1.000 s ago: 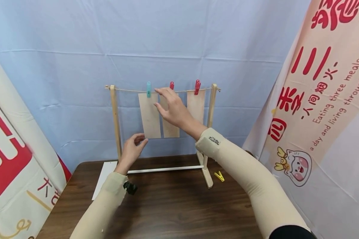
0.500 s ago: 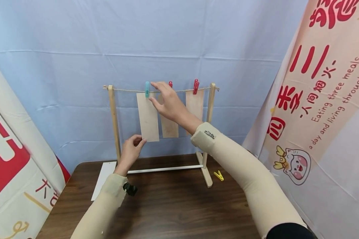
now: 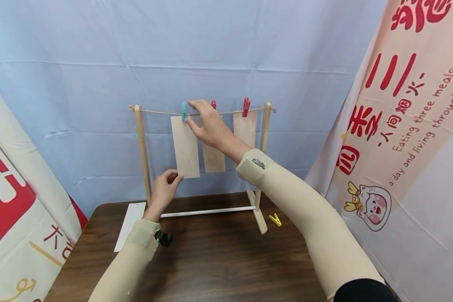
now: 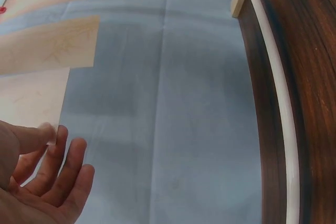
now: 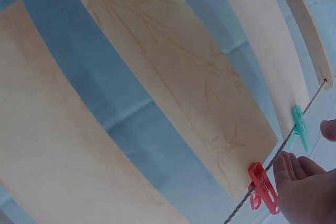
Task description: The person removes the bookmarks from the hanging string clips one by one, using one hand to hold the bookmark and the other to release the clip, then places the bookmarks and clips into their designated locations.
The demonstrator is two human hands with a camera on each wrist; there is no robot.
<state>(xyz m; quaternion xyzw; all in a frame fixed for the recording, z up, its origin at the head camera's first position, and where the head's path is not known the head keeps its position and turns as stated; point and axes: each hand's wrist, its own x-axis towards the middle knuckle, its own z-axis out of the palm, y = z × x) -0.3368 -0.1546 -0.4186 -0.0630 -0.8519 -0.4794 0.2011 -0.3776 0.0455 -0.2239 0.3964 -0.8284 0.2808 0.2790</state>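
In the head view a pale paper strip (image 3: 186,147) hangs from the rope under a turquoise clothespin (image 3: 184,111). My left hand (image 3: 163,191) pinches the strip's lower left corner between thumb and fingers; the left wrist view shows this paper corner (image 4: 37,98) at the thumb tip. My right hand (image 3: 213,129) is raised just right of the clothespin, thumb and fingers apart. From the right wrist, the turquoise clothespin (image 5: 298,128) stands clear of my fingers. A middle strip (image 3: 213,159), partly behind my right hand, hangs by a red clothespin (image 3: 213,104).
A third strip (image 3: 245,126) hangs at right under red clothespins (image 3: 246,107). Wooden posts (image 3: 141,147) and a white bar (image 3: 207,212) form the rack. On the brown table (image 3: 226,264) lie a yellow clothespin (image 3: 275,219) and a white card (image 3: 130,222).
My left hand has taken hold of the strip's corner, and the strip's lower edge has come slightly down. My right hand has shifted left and up, closer to the turquoise clothespin.
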